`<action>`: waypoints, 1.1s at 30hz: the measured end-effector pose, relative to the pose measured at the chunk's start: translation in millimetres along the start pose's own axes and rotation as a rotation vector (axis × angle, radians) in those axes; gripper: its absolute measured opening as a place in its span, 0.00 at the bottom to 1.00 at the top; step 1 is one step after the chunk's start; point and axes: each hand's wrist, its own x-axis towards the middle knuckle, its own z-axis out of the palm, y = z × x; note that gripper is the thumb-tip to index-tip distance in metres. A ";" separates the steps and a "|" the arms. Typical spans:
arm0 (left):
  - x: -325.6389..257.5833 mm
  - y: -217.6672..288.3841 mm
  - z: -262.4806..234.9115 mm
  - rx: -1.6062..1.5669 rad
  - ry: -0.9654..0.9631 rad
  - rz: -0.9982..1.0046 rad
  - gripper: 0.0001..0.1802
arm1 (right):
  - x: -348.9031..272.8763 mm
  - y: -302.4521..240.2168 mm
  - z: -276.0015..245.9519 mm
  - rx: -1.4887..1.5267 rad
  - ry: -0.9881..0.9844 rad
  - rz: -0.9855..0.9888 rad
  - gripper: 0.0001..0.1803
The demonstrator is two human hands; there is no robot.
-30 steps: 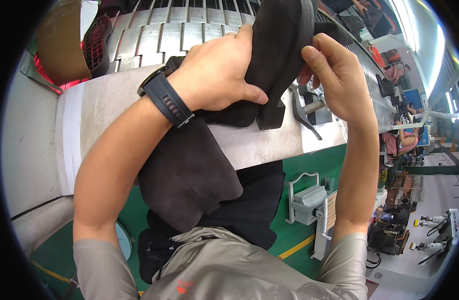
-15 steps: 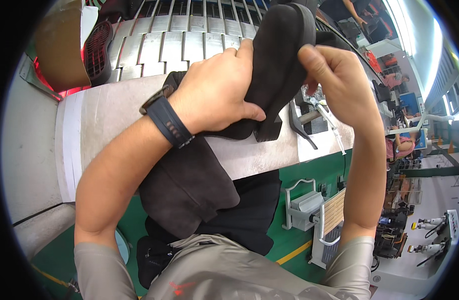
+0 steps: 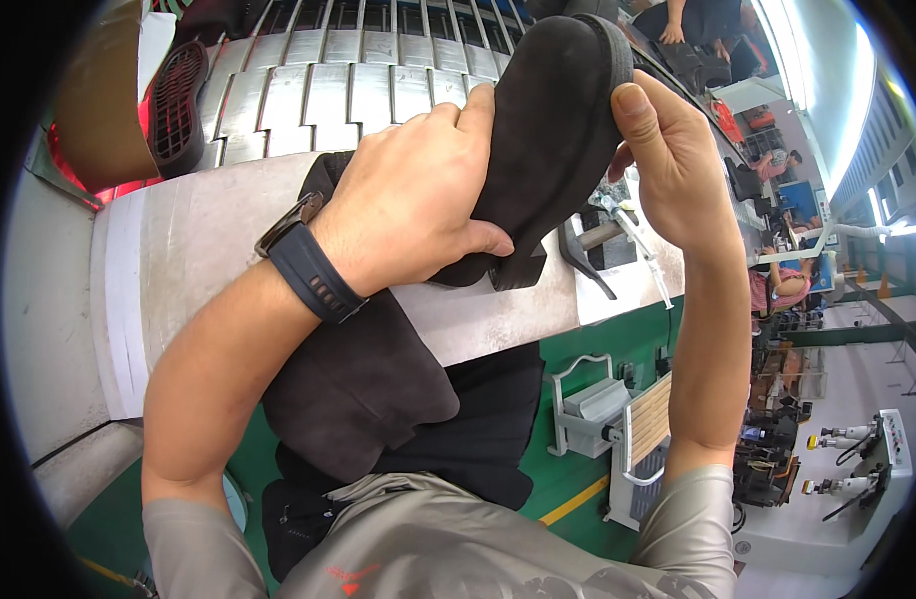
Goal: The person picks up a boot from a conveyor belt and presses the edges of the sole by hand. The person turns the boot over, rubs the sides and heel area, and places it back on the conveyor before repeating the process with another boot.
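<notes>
Both hands held a dark suede shoe (image 3: 548,130) up over the grey workbench (image 3: 208,230). Its long axis ran diagonally, toe up-right, heel down-left near the bench. Left hand (image 3: 418,200) gripped the lower half, thumb underneath; right hand (image 3: 667,160) pinched the toe rim. Black outsole (image 3: 176,105) lay on the conveyor slats (image 3: 358,80).

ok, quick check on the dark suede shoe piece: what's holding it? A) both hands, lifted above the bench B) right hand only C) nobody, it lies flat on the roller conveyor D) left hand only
A: the left hand grips the dark suede shoe piece from the side and the right hand pinches its upper edge with the thumb on top, holding it raised above the grey bench.
</notes>
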 end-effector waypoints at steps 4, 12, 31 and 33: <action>-0.6 6.4 -2.9 0.012 -0.022 -0.028 0.60 | -5.2 -16.4 6.1 -0.167 0.090 -0.037 0.30; -0.4 17.3 -13.3 0.026 -0.142 -0.148 0.65 | -9.7 -51.7 23.1 -0.910 0.256 -0.076 0.29; -30.9 26.9 -32.1 -0.003 -0.060 0.069 0.64 | -29.3 -49.2 23.6 0.218 0.180 -0.061 0.38; -31.1 27.1 -31.4 0.002 -0.053 0.072 0.64 | -30.4 -48.3 16.2 0.162 0.147 -0.070 0.38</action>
